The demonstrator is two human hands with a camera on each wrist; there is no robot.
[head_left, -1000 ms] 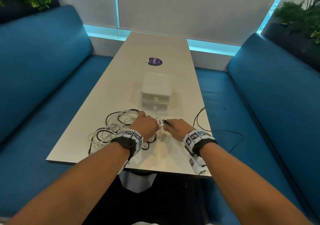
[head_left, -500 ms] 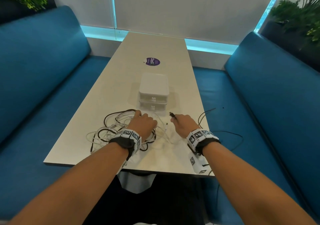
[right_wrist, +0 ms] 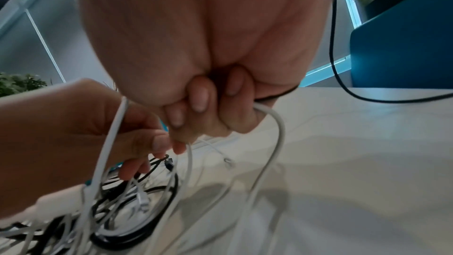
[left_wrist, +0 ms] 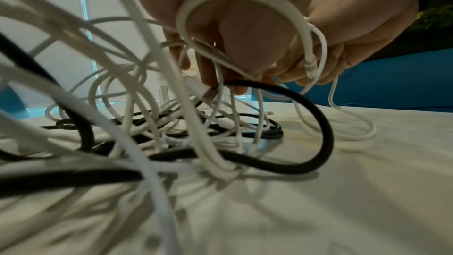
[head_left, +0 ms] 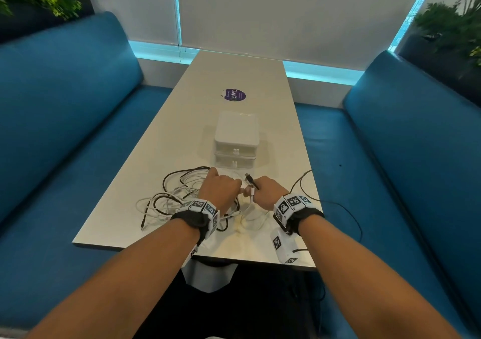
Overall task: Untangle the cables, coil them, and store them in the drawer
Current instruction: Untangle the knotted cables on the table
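Both hands have closed together again: left hand (head_left: pixel 221 190) pinching white cable (left_wrist: pixel 309 59), right hand (head_left: pixel 269 191) gripping black cable (head_left: pixel 250 179); wrist views are showing curled fingers (right_wrist: pixel 196 100)

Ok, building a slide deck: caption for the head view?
Both hands, left hand and right hand, pinch a white cable above the cable tangle; drawer unit closed.

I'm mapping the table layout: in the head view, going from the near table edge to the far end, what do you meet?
Tangle of cables with both hands working in it → white drawer unit → purple sticker → far edge of the table.
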